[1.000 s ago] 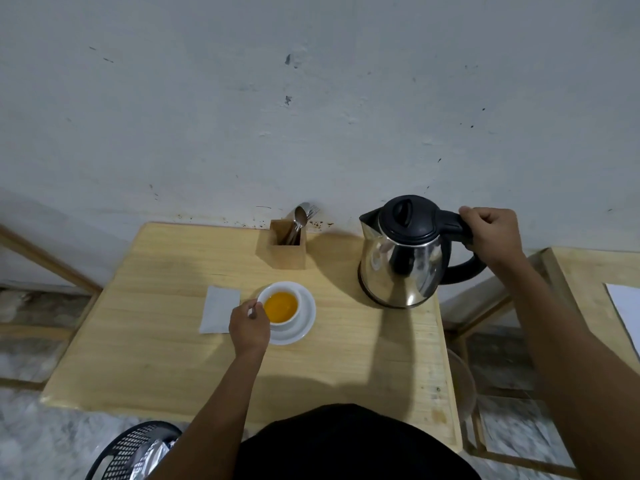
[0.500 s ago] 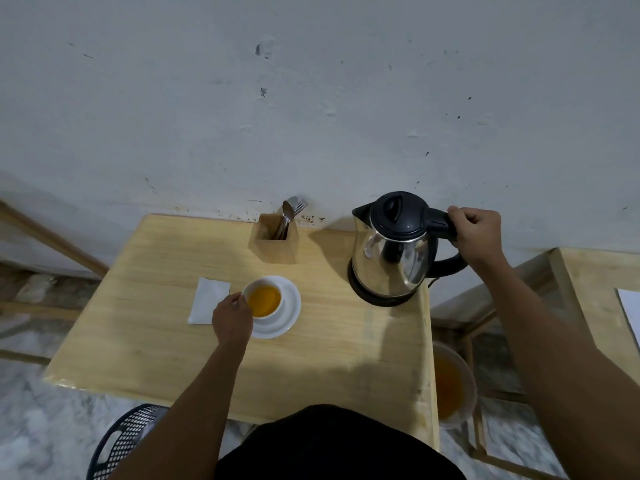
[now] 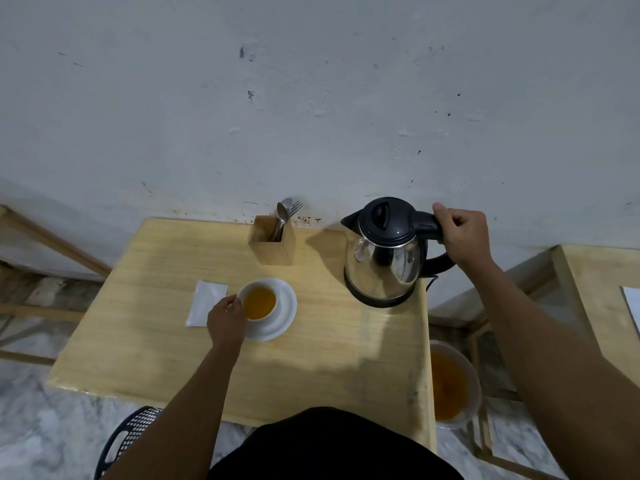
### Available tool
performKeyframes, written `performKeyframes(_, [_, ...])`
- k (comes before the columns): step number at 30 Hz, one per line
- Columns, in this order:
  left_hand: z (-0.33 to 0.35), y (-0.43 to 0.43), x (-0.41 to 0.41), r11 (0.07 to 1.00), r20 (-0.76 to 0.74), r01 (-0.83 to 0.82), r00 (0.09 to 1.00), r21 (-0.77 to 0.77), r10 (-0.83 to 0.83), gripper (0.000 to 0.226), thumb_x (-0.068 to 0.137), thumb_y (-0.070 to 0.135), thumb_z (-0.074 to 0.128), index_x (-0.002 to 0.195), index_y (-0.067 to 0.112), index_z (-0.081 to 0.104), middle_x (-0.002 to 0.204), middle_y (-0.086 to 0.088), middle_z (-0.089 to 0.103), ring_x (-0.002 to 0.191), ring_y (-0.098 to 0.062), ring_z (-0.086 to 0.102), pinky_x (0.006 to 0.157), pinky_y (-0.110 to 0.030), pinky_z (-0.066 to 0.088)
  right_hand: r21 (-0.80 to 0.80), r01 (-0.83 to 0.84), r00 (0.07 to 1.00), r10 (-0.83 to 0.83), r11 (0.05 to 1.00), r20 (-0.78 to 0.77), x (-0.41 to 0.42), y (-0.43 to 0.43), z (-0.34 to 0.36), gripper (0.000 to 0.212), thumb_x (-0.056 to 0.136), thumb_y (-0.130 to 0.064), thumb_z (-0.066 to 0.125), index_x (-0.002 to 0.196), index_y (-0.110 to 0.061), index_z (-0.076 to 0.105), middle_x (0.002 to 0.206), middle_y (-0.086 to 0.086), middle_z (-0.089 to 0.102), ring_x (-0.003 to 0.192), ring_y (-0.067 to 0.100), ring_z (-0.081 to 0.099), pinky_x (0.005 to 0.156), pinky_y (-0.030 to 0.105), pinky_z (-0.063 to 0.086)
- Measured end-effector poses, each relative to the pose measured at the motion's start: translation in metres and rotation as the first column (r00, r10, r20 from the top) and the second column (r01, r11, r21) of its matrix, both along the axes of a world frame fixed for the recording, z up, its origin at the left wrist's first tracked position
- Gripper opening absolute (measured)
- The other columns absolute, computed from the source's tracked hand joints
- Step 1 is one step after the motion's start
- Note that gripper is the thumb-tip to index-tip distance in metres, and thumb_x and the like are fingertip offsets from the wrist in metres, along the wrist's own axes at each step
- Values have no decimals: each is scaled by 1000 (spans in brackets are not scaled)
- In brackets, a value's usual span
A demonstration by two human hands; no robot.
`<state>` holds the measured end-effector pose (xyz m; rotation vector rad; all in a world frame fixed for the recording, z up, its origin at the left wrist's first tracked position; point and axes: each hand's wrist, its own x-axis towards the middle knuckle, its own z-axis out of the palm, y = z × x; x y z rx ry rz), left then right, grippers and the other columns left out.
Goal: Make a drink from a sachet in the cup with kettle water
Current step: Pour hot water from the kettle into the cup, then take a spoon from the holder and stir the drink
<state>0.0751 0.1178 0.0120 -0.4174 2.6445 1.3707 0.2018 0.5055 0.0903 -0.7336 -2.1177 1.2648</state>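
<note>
A white cup [image 3: 259, 301] full of amber drink stands on a white saucer [image 3: 285, 313] in the middle of the wooden table [image 3: 166, 341]. My left hand [image 3: 227, 318] grips the cup's left side. A white sachet [image 3: 206, 307] lies flat just left of the hand. The steel kettle [image 3: 384, 261] with a black lid stands on its base at the table's right edge. My right hand [image 3: 462, 237] is closed around its black handle.
A wooden holder [image 3: 272, 245] with spoons and a fork stands at the table's back by the wall. A bowl of amber liquid [image 3: 450, 384] sits on the floor to the right, a black basket [image 3: 128, 438] lower left, and a second table [image 3: 602, 289] far right.
The kettle has come down from a lifted position onto its base at the right edge. My left hand has stayed on the cup. The view has shifted slightly.
</note>
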Motion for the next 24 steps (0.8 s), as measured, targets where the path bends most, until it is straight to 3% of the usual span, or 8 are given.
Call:
performKeyframes(5, [1, -3, 0, 999, 24, 21, 999, 26, -21, 25, 89, 20, 52, 101, 6, 69, 103, -17, 70, 100, -35, 62, 91, -46, 49, 112, 124, 990, -130, 986, 50, 6, -16, -1, 49, 98, -48, 45, 72, -15, 69, 61, 2, 56, 60, 17, 51, 57, 28, 36])
performKeyframes(8, [3, -5, -1, 998, 29, 34, 999, 47, -36, 23, 90, 18, 54, 101, 6, 69, 103, -15, 70, 100, -32, 62, 93, -46, 48, 177, 248, 967, -253, 952, 6, 6, -34, 1, 34, 97, -43, 46, 101, -20, 71, 96, -5, 64, 92, 17, 59, 76, 30, 45])
performKeyframes(12, [5, -10, -1, 994, 19, 88, 996, 73, -89, 24, 91, 18, 54, 102, 4, 69, 102, -14, 69, 95, -26, 59, 90, -42, 46, 372, 338, 941, -310, 864, -135, 2, -79, 11, 21, 90, -27, 60, 107, -19, 70, 111, 4, 60, 105, 19, 54, 101, 37, 36])
performKeyframes(15, [6, -13, -2, 990, 12, 124, 992, 72, -125, 25, 92, 19, 55, 103, 3, 69, 102, -15, 70, 97, -28, 61, 89, -41, 46, 502, 249, 962, -149, 828, -231, -8, -130, 13, 18, 83, -18, 65, 98, -13, 73, 101, 6, 63, 96, 24, 58, 92, 45, 42])
performKeyframes(18, [6, -19, -7, 983, 39, 176, 983, 58, -178, 26, 91, 22, 55, 106, 5, 69, 103, -14, 70, 99, -28, 62, 90, -42, 48, 542, -13, 979, 120, 841, -163, -26, -174, 10, 16, 82, -17, 62, 91, -15, 74, 92, 1, 64, 85, 17, 57, 76, 30, 42])
performKeyframes(20, [5, -22, -9, 975, 58, 217, 974, 42, -219, 27, 91, 24, 55, 106, 6, 70, 103, -13, 71, 99, -28, 63, 91, -43, 49, 383, -202, 977, 212, 901, 17, -42, -191, 6, 14, 88, -23, 60, 92, -20, 74, 92, -6, 65, 83, 9, 55, 69, 20, 38])
performKeyframes(22, [5, -24, -11, 971, 61, 237, 969, 36, -239, 27, 91, 24, 56, 105, 6, 70, 100, -12, 72, 97, -26, 64, 89, -39, 50, -88, -293, 936, 304, 952, 175, -64, -201, 4, 17, 92, -29, 59, 96, -20, 73, 95, -11, 66, 83, 6, 57, 73, 22, 45])
performKeyframes(24, [6, -25, -13, 973, 63, 225, 972, 43, -227, 23, 92, 20, 56, 101, 6, 71, 95, -8, 71, 93, -22, 62, 83, -32, 44, -451, -224, 922, 337, 864, 188, -90, -205, 1, 21, 92, -30, 60, 93, -13, 71, 86, -8, 64, 80, 10, 58, 75, 30, 47])
